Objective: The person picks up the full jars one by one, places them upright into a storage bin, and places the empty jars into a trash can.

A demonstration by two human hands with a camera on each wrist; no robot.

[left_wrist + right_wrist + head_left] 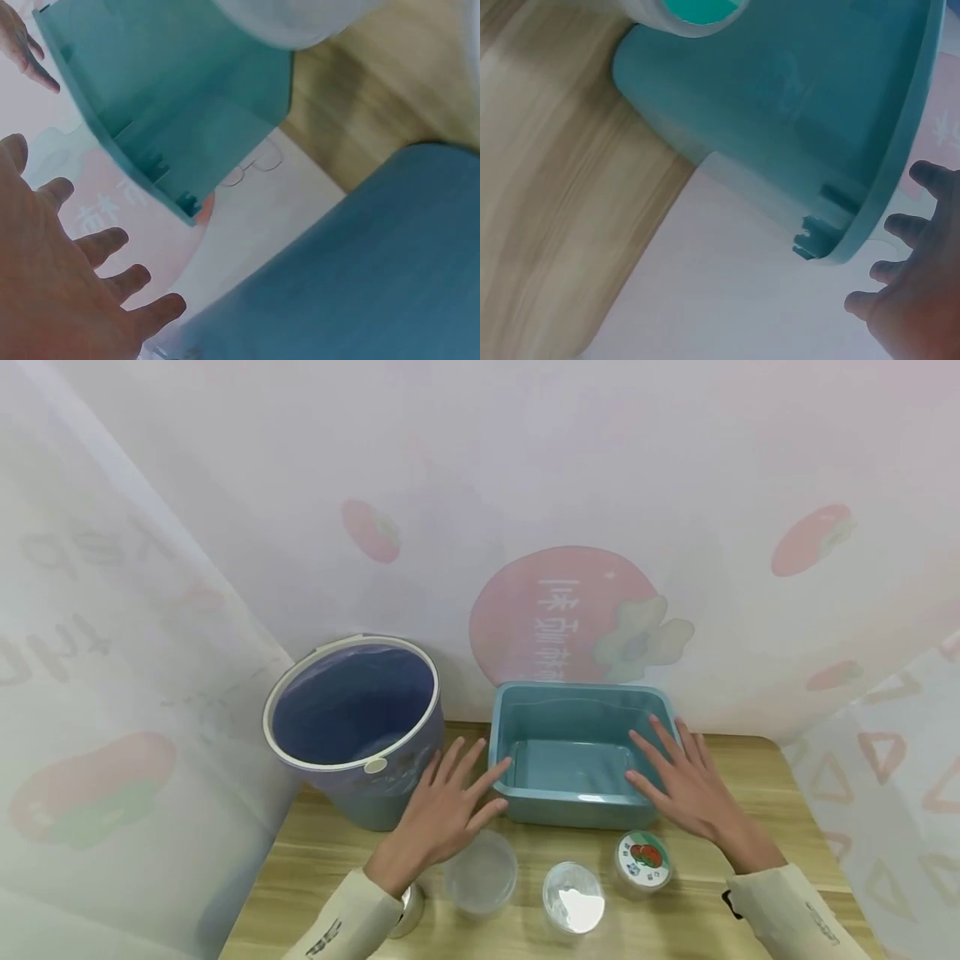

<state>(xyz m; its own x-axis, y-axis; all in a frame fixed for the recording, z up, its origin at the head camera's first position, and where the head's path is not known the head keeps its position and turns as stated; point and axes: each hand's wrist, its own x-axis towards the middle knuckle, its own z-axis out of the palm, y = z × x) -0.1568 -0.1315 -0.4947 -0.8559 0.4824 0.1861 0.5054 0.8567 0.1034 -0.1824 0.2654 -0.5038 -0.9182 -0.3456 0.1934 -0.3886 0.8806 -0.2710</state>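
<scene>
Both hands hover with fingers spread over the wooden table. My left hand (442, 814) is between the blue bucket (367, 806) and the teal plastic basin (577, 814), its fingertips overlapping the basin's left rim in the head view. My right hand (688, 792) is at the basin's right side, fingers overlapping its right wall. Neither hand holds anything. In the left wrist view the left hand (52, 277) shows splayed fingers, with the basin (172, 82) beyond. The right wrist view shows the right hand (922, 262) beside the basin rim (900, 142).
Nearer the front of the table (675, 935) stand round clear tubs: a frosted one (481, 872), a shiny-topped one (573, 897), and one with a tomato-print lid (643, 862). Another round container (407, 917) is partly hidden by the left sleeve. A printed white curtain (450, 460) hangs behind.
</scene>
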